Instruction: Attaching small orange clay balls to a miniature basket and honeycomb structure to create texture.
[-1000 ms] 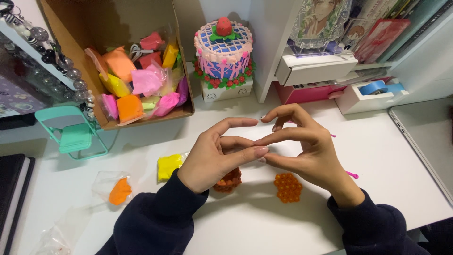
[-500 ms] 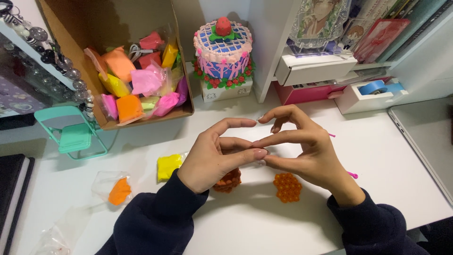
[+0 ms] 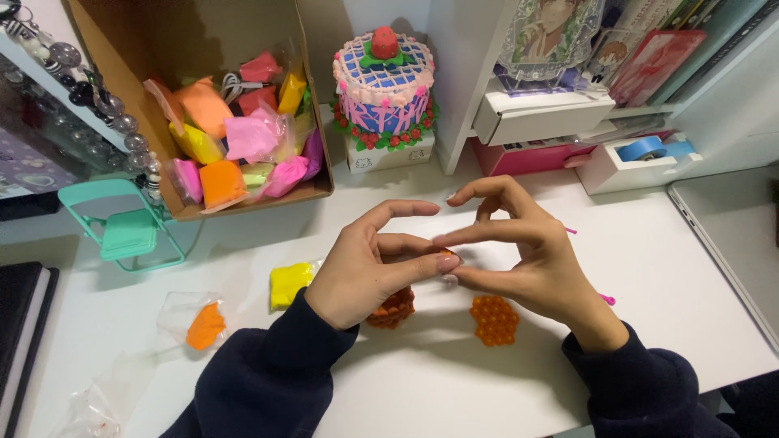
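Orange clay, a tiny soft bit (image 3: 446,253), pinched between fingertips of left hand (image 3: 365,272) and right hand (image 3: 531,255), both together above white tabletop (image 3: 649,259); best rolled gently over orange beaded clay cluster (image 3: 495,319).

The scene is bright and evenly lit from above, the white desk (image 3: 243,259) close to washed out but keeping detail; soft shadows lie just under the left hand (image 3: 369,272) and right hand (image 3: 531,264), and a deeper one fills the back of the box (image 3: 203,49). Focus is sharp across the middle, colours vivid; faint glare shows on the plastic bags (image 3: 191,320); lines at the edges lean slightly outward, and the dark sleeves (image 3: 268,381) lose detail.
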